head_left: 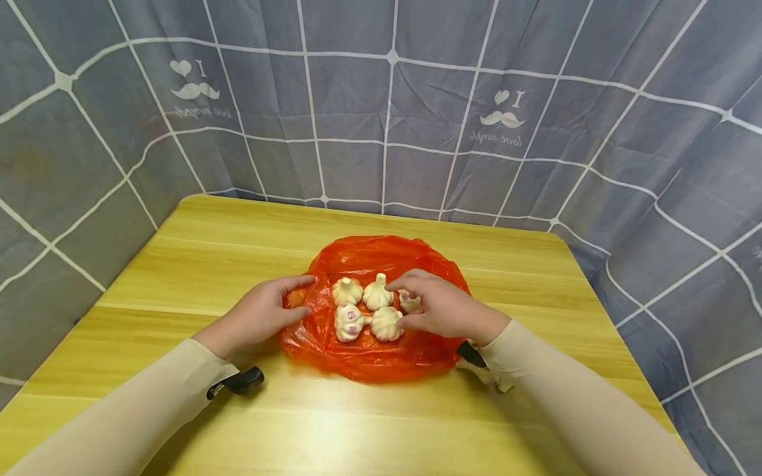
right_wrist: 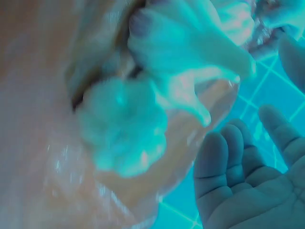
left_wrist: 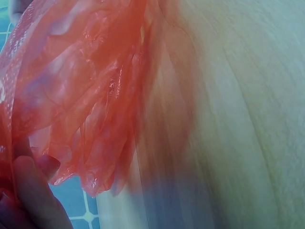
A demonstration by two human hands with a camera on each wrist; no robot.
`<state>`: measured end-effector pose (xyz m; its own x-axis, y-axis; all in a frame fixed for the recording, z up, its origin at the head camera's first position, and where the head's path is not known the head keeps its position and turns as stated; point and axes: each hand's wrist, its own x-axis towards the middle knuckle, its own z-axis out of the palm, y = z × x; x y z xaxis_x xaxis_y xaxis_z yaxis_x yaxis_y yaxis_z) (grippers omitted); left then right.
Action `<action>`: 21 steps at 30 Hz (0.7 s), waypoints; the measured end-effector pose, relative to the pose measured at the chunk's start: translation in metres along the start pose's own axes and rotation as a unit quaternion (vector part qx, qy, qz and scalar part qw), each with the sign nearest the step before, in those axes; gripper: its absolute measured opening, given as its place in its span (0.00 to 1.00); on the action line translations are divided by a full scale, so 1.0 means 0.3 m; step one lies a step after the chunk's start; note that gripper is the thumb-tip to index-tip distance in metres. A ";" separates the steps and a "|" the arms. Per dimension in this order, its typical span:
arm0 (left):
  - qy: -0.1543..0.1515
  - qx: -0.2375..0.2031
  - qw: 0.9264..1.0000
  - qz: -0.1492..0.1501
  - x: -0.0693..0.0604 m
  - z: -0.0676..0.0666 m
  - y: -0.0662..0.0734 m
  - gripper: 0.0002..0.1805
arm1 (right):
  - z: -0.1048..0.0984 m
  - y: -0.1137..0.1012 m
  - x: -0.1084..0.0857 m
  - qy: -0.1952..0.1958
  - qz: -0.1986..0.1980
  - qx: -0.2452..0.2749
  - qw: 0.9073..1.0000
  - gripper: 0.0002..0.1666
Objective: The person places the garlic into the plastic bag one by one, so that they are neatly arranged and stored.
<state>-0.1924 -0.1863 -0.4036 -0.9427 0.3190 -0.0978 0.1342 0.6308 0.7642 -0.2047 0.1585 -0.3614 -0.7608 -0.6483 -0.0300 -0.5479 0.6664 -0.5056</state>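
The table is being surrounded at the back and both sides by a curtain, and black mounts are being worn at both sleeves. The rightmost garlic is being partly covered by the right hand. On the curtain, "I", a heart, a moustache and "love simple" are being shown twice, mirrored. The curtain's blue-grey cloth is being crossed by white grid lines and creased by folds; yellowish wood grain is being shown along the table. A thin, shiny, crinkled red bag is being spread on the table, and on it five cream garlic bulbs, ribbed and round with short stems, are being grouped in the middle; purple patches are being shown on some. The bag's left edge is being touched by the left hand, its thumb and forefinger being held apart. The right hand is being held open over the garlic, fingers relaxed; whether a bulb is being touched cannot be told.
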 end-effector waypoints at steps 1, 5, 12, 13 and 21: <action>-0.001 0.000 1.000 0.000 -0.001 0.001 -0.001 0.37 | -0.010 0.004 -0.012 0.012 -0.003 0.002 1.000 0.36; -0.003 -0.001 1.000 0.002 -0.002 0.004 0.001 0.37 | -0.059 0.022 -0.065 0.072 -0.014 0.001 0.997 0.32; 0.002 0.006 1.000 0.007 0.000 -0.001 0.000 0.37 | -0.143 0.098 -0.161 0.131 0.031 0.004 0.991 0.31; 0.002 0.006 1.000 0.007 -0.001 -0.002 0.000 0.37 | -0.151 0.110 -0.175 0.134 0.038 0.003 0.990 0.31; 0.003 0.003 1.000 0.001 0.000 -0.003 0.005 0.37 | -0.176 0.195 -0.275 0.132 0.075 -0.009 0.988 0.32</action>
<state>-0.1924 -0.1861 -0.4019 -0.9445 0.3151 -0.0925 0.1371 0.6343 0.7609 -0.1923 0.2706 -0.3429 -0.8966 -0.4250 0.1242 -0.4270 0.7557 -0.4966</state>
